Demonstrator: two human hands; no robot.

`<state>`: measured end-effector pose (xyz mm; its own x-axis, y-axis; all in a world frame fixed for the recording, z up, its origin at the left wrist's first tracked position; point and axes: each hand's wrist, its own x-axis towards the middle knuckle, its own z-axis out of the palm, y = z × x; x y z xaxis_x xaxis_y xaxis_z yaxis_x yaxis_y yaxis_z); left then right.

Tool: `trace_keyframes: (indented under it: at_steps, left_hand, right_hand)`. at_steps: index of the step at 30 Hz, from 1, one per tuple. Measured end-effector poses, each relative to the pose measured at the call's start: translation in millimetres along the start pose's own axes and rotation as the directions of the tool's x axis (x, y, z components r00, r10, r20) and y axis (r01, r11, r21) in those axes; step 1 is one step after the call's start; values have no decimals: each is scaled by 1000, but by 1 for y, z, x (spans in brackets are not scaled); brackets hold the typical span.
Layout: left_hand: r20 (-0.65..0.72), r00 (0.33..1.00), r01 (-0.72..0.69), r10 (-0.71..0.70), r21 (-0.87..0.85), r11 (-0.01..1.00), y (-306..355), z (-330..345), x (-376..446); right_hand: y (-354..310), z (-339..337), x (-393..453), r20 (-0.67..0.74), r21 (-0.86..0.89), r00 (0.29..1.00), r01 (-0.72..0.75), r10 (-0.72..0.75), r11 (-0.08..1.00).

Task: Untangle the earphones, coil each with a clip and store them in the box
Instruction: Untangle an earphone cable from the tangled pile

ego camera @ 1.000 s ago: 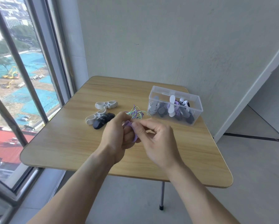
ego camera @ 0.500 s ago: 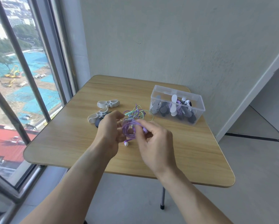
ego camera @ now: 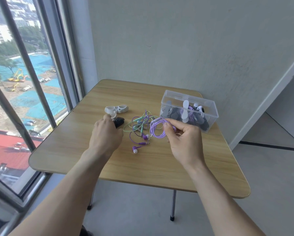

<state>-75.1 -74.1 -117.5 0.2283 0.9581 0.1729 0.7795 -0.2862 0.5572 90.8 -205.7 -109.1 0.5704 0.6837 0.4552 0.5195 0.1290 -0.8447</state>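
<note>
My right hand (ego camera: 183, 138) pinches a coil of light purple earphone cable (ego camera: 157, 132) just above the wooden table (ego camera: 142, 167). Beside it, a loose tangle of green and purple earphones (ego camera: 140, 124) lies on the table, with purple earbuds (ego camera: 135, 149) trailing toward me. My left hand (ego camera: 105, 135) is down at a black clip (ego camera: 119, 120), its fingertips against the clip and hidden behind the hand. White clips (ego camera: 116, 109) lie just beyond. The clear plastic box (ego camera: 211, 108) at the back right holds several clipped earphone coils.
The small table stands against a grey wall, with a barred window (ego camera: 32, 82) close on the left. Its rounded front edge is near my forearms. The floor drops away on the right.
My left hand let go of the purple coil and moved left to the black clip. My right hand now holds the coil alone, shifted right toward the box.
</note>
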Motion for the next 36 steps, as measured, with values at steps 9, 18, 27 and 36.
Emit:
trace_keyframes:
  at_steps: [9, 18, 27, 36]
  left_hand:
    - [-52, 999, -3, 2, -24, 1000, 0, -5, -1]
    - [164, 985, 67, 61, -675, 735, 21, -19, -30]
    - [175, 985, 85, 12, -539, 838, 30, -25, -42]
    - [-27, 990, -119, 137, -681, 722, 37, -32, -47]
  right_hand:
    - [-6, -2, -1, 48, 64, 999, -28, 25, 998]
    - [-25, -10, 6, 270, 503, 941, -319, 205, 803]
    - [-25, -16, 10, 344, 522, 916, -369, 206, 769]
    - [-30, -8, 7, 350, 489, 911, -376, 218, 787]
